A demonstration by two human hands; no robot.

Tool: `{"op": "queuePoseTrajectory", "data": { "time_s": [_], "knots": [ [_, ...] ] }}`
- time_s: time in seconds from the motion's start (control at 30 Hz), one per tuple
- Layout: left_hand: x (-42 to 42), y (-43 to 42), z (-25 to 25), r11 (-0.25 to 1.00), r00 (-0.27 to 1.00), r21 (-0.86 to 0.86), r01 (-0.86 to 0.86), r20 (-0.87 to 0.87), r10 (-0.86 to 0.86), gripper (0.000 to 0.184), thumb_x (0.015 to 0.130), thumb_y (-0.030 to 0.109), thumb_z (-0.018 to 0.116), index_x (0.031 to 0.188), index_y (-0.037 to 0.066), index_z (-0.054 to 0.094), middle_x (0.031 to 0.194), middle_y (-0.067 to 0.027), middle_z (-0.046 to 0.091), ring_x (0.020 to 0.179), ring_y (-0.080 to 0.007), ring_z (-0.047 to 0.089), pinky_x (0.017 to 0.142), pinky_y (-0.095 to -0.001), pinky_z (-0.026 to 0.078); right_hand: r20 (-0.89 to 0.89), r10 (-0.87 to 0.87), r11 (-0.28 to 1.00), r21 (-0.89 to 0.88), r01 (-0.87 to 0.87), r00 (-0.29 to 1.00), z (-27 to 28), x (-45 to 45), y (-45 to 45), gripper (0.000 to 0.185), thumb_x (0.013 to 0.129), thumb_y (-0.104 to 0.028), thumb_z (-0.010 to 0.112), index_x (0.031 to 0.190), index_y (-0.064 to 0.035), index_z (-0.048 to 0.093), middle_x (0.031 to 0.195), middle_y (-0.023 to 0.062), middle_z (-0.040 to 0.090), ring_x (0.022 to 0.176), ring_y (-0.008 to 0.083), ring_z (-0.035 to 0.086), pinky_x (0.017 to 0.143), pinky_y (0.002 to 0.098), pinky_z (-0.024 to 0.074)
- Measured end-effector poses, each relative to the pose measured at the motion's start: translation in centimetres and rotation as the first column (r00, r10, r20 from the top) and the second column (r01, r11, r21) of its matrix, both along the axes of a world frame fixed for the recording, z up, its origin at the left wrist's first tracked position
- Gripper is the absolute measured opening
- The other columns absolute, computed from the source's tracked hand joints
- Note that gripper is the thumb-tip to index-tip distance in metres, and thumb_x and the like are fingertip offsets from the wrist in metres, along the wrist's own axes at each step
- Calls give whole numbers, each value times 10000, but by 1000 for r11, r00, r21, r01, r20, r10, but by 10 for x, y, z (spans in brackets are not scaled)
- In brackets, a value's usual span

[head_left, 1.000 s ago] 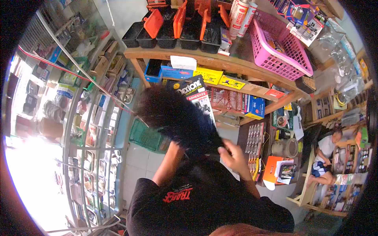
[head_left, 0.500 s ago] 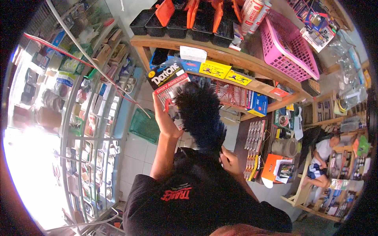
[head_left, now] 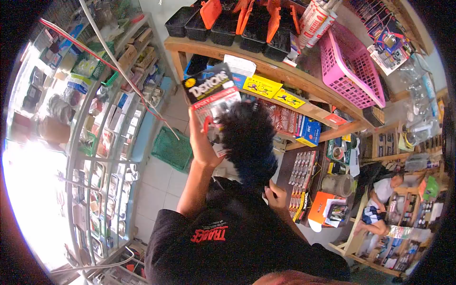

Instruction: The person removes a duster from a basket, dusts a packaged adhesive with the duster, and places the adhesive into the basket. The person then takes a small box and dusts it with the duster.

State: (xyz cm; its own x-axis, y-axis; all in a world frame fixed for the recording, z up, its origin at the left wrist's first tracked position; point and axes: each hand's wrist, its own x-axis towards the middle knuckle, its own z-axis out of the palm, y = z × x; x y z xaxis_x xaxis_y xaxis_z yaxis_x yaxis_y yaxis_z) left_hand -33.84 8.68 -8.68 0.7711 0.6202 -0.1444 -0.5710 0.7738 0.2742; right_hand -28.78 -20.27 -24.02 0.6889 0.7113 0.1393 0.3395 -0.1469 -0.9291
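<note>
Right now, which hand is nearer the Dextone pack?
Left: the left hand holds the Dextone pack by its lower part; the right hand is apart from it, lower and farther right in the view.

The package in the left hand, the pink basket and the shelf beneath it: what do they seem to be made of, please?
Package: probably printed card, gloss uncertain; its flat face bears bold lettering. Pink basket: likely moulded plastic, evenly coloured with regular holes. Shelf: apparently bare wood, given its brown, plank-like edge.
</note>
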Motion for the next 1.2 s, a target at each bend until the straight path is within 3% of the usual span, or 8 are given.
{"op": "queuePoseTrajectory", "data": {
  "time_s": [0.13,0.23,0.37,0.63,0.87,1.0,1.03,1.2],
  "knots": [
    [2,-11,-4,982,979,183,-40,-187,75,587,908,530,370,1276,80,456,1198,-100,540,1110,-238,521,922,-420,440,-292,-108,991,47,127,950,44,0,34,315,823,-28,597,1138,-16,595,656,56,587,545,101,511,499,238,407],
    [4,-4,11,999,999,39,-38,24,37,640,906,555,339,1302,60,427,1243,-153,517,1120,-292,525,939,-458,430,-28,-13,976,-216,6,1000,35,4,16,294,816,-31,604,1109,-9,610,716,86,622,572,146,561,528,274,440],
    [0,4,11,983,966,150,105,221,-136,758,866,644,284,1372,81,322,1293,-242,454,1141,-390,492,954,-556,386,238,58,996,-83,-39,969,-25,12,-11,225,864,-63,552,1059,41,592,626,53,551,543,106,518,505,265,411],
    [15,-23,-29,997,971,20,79,-226,-72,484,886,548,434,1089,138,589,940,-28,642,822,-171,620,740,-356,519,-457,-90,996,-25,88,885,89,14,61,347,901,-60,516,1244,-9,509,666,-4,500,560,66,460,495,206,382],
    [-1,7,2,990,972,99,98,206,-116,638,904,575,337,1257,60,471,1129,-111,599,991,-235,607,836,-381,506,282,99,992,46,-117,954,-21,15,12,296,883,-45,533,1169,30,549,667,25,535,580,77,499,528,219,401],
    [0,0,-45,967,956,47,250,148,-254,549,908,552,376,1218,118,508,1059,-41,621,898,-159,619,754,-339,524,-239,11,1000,-14,-15,971,37,16,37,307,898,-58,518,1192,33,526,630,2,502,543,69,470,490,219,377],
    [12,-18,-25,995,977,13,101,-192,-97,501,888,545,434,1124,125,569,994,-29,621,851,-166,609,738,-365,516,-282,7,999,-29,-16,959,64,23,52,313,907,-67,509,1203,34,518,622,-6,486,531,62,456,476,217,366],
    [13,-15,-17,994,992,31,109,63,-111,488,913,521,395,1124,111,557,980,-30,630,815,-157,620,715,-310,522,-259,1,1000,20,4,966,57,23,63,128,912,-94,491,952,3,564,597,-26,463,485,36,405,429,195,315]
  ]
}}
